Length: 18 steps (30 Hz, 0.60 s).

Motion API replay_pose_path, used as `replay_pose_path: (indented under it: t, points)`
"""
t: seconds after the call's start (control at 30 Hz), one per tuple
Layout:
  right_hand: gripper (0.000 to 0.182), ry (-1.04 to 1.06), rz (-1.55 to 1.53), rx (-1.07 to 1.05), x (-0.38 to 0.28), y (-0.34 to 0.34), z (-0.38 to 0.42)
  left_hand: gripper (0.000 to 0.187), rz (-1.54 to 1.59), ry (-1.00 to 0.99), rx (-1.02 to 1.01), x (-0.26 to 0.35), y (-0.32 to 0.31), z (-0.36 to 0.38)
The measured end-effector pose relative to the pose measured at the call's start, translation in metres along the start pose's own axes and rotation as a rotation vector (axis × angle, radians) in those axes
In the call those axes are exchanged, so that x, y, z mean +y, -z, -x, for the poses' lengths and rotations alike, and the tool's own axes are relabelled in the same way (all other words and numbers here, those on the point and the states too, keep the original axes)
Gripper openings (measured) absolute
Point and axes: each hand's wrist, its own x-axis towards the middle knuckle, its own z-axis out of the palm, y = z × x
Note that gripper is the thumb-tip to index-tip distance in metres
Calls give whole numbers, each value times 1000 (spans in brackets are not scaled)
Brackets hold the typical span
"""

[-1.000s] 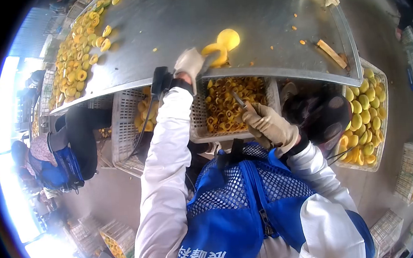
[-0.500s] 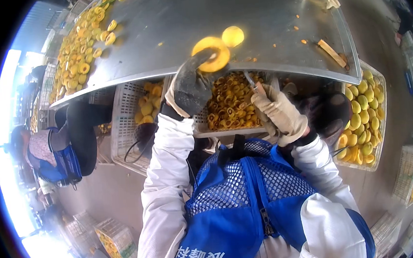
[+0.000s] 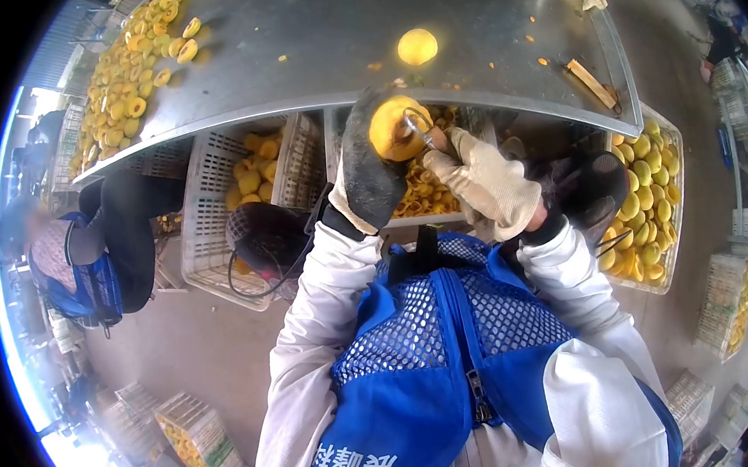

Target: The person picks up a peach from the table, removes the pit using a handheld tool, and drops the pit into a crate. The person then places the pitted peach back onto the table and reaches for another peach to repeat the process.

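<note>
My left hand, in a dark coated glove, is closed round a yellow fruit half at the table's front edge. In a cream glove, my right hand grips a tool with a curved metal loop, whose tip touches the fruit's cut face. Below both hands is a crate of yellow fruit scraps, partly hidden by them. Another yellow fruit half lies on the metal table just beyond.
Many fruit halves are heaped at the table's left. A wooden piece lies at its right. Crates of fruit stand below left and right. A seated person is at the left.
My left hand has moved slightly right with the fruit and turned it. My right hand has moved up and left, bringing the looped tool to the fruit.
</note>
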Motion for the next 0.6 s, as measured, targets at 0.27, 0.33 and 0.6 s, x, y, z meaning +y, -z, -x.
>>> replay_pose_path:
  t: [0.27,0.33,0.6]
  points:
    - [42,73,129,28,0,-5,2,52,83,6,37,3,1,1]
    - [43,48,90,-6,-3,-3,1,52,77,24,1,1,0,3]
    - [44,696,395,265,64,-29,-36,56,-27,-42,14,-15,-3,11]
